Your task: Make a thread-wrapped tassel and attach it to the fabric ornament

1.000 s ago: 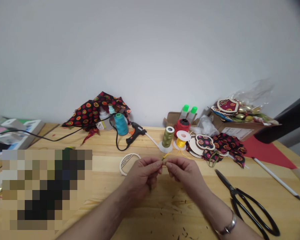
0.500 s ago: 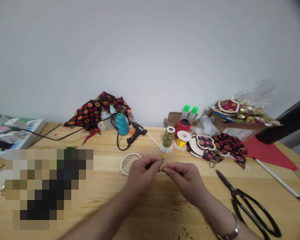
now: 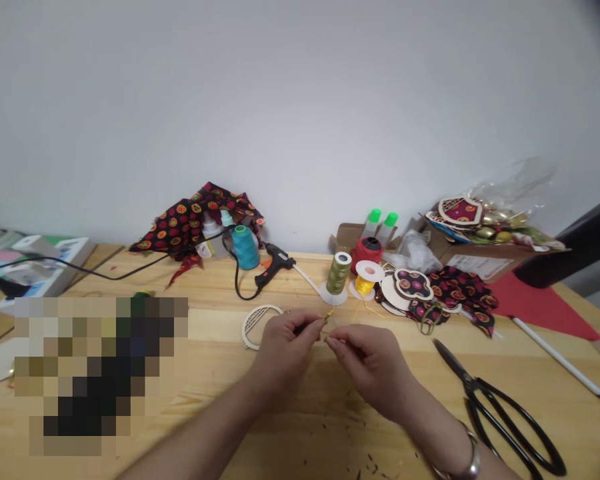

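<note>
My left hand (image 3: 291,347) is closed in a pinch above the table's middle. A short piece of yellow cord (image 3: 331,313) sticks up from its thumb and fingertip. Close beside it, my right hand (image 3: 370,363) also pinches, its fingertips a small gap away; what lies in them is too small to make out. Behind the hands stand an olive thread spool (image 3: 339,275) and a white spool of yellow cord (image 3: 365,285). A round wooden frame with a lattice (image 3: 251,328) lies partly hidden behind my left hand.
Large black scissors (image 3: 473,387) and a white pencil-like stick (image 3: 560,357) lie at right. Further back are a glue gun (image 3: 275,265), a teal thread cone (image 3: 245,248), patterned fabric (image 3: 180,223), fabric-covered wooden shapes (image 3: 413,285) and a filled cardboard box (image 3: 475,260). A blurred patch covers the left.
The fingertips of my two hands have moved slightly apart, the right ones a little to the right. Both hands stay pinched, and the view has shifted slightly.
</note>
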`<state>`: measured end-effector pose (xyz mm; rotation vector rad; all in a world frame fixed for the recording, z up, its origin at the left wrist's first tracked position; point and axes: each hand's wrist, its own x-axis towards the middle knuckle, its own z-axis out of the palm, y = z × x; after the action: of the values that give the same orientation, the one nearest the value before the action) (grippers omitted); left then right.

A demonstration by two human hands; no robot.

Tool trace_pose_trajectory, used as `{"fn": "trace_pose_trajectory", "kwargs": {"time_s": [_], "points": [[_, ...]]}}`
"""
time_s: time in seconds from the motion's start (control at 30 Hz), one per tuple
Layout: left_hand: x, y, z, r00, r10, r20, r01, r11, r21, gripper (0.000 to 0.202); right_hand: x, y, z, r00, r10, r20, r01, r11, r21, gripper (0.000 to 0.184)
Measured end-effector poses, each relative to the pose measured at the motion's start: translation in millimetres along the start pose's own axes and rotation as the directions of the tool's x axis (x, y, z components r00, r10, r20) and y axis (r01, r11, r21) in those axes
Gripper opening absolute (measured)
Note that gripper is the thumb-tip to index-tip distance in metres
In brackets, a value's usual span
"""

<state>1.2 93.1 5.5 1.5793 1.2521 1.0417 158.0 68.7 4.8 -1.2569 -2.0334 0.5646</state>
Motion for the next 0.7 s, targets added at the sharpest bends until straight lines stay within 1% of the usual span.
{"fn": "trace_pose_trajectory", "kwargs": {"time_s": [0.03, 0.1, 0.17, 0.23, 0.3, 0.33, 0.4, 0.47, 0.53, 0.57, 0.63, 0.7], "points": [[0, 0, -0.2, 1.000, 0.017, 0.023, -0.017, 1.000, 0.018, 0.018, -1, 0, -1, 0.997, -0.077, -0.020, 0.074, 0.991, -0.109, 0.027], [0, -1, -0.1, 0.995, 0.064, 0.078, -0.069, 0.996, 0.057, 0.019, -2, 1, -4, 0.975, -0.217, -0.045, 0.196, 0.939, -0.282, 0.024], [-1, -1, 0.5, 0.983, 0.114, 0.141, -0.127, 0.988, 0.090, 0.021, -2, 2, -7, 0.949, -0.310, -0.051, 0.269, 0.886, -0.378, 0.023], [-3, -1, 1.4, 0.968, 0.150, 0.200, -0.174, 0.979, 0.107, 0.022, -2, 4, -11, 0.928, -0.369, -0.052, 0.320, 0.860, -0.398, 0.022], [-4, -1, 2.1, 0.947, 0.171, 0.273, -0.201, 0.976, 0.087, 0.022, -1, 7, -14, 0.922, -0.382, -0.058, 0.338, 0.871, -0.356, 0.023], [-5, -1, 2.3, 0.932, 0.176, 0.318, -0.203, 0.978, 0.055, 0.021, 0, 8, -16, 0.925, -0.374, -0.066, 0.338, 0.889, -0.308, 0.022], [-6, -1, 2.0, 0.900, 0.164, 0.404, -0.164, 0.986, -0.036, 0.020, 3, 11, -20, 0.943, -0.322, -0.082, 0.306, 0.938, -0.160, 0.019], [-7, 0, 0.9, 0.886, 0.127, 0.447, -0.079, 0.989, -0.124, 0.016, 6, 13, -24, 0.972, -0.221, -0.080, 0.224, 0.974, 0.034, 0.015], [-7, 1, -0.7, 0.892, 0.088, 0.444, -0.005, 0.983, -0.185, 0.012, 9, 15, -25, 0.996, -0.080, -0.045, 0.087, 0.973, 0.213, 0.013], [-7, 2, -1.5, 0.898, 0.077, 0.434, 0.019, 0.977, -0.212, 0.011, 10, 16, -25, 1.000, -0.004, -0.017, 0.009, 0.960, 0.282, 0.013], [-7, 4, -2.7, 0.914, 0.061, 0.400, 0.050, 0.964, -0.260, 0.013, 12, 16, -24, 0.992, 0.122, 0.036, -0.127, 0.917, 0.379, 0.013], [-5, 4, -3.2, 0.937, 0.023, 0.347, 0.082, 0.955, -0.286, 0.015, 12, 15, -20, 0.977, 0.202, 0.074, -0.213, 0.872, 0.441, 0.014]]}}
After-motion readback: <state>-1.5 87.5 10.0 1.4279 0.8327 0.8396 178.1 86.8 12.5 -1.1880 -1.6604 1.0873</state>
